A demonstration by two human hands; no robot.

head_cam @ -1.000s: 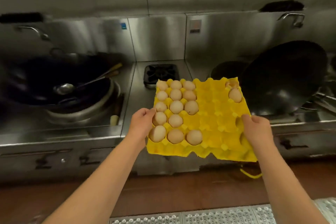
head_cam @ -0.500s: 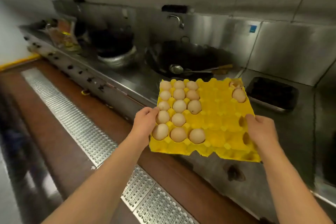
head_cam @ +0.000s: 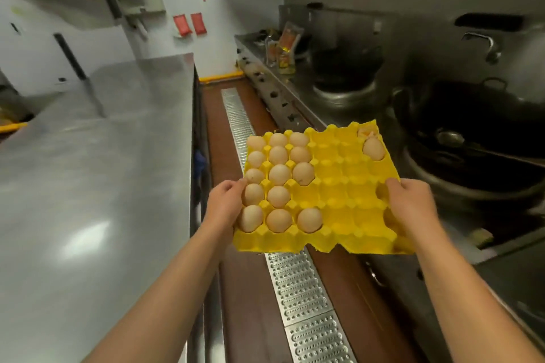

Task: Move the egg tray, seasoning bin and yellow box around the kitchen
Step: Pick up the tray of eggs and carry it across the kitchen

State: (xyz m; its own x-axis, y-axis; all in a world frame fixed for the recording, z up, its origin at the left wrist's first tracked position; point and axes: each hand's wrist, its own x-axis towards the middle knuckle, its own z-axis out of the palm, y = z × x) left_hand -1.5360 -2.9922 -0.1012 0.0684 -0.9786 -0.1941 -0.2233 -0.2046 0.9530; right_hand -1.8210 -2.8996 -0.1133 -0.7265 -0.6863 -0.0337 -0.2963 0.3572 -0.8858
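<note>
The yellow moulded-pulp egg tray (head_cam: 339,186) is in the air over the aisle, between the two sides of the kitchen, carried level by both hands. The left hand (head_cam: 225,200) grips the tray's left edge, thumb on top beside the eggs and fingers curled underneath; the right hand (head_cam: 413,203) grips the right edge the same way.

The pale brown eggs (head_cam: 278,174) sit almost all in the left half, with a lone egg (head_cam: 374,149) near the far right corner and what looks like a broken shell in the corner cup beyond it. That uneven load could, I judge, make the thin tray sag or tip to the left. The near edge looks torn and ragged, so the pulp may give way under a pinch. A quick turn or a knock against an edge could roll eggs out.

On the left runs a long stainless-steel worktop (head_cam: 97,174), seemingly the nearest place to set the tray down. Below is a brown floor with a perforated metal drain grate (head_cam: 298,283). On the right stands the steel cooking range (head_cam: 295,103) with a dark wok (head_cam: 477,127) holding a ladle, and bottles further back.
</note>
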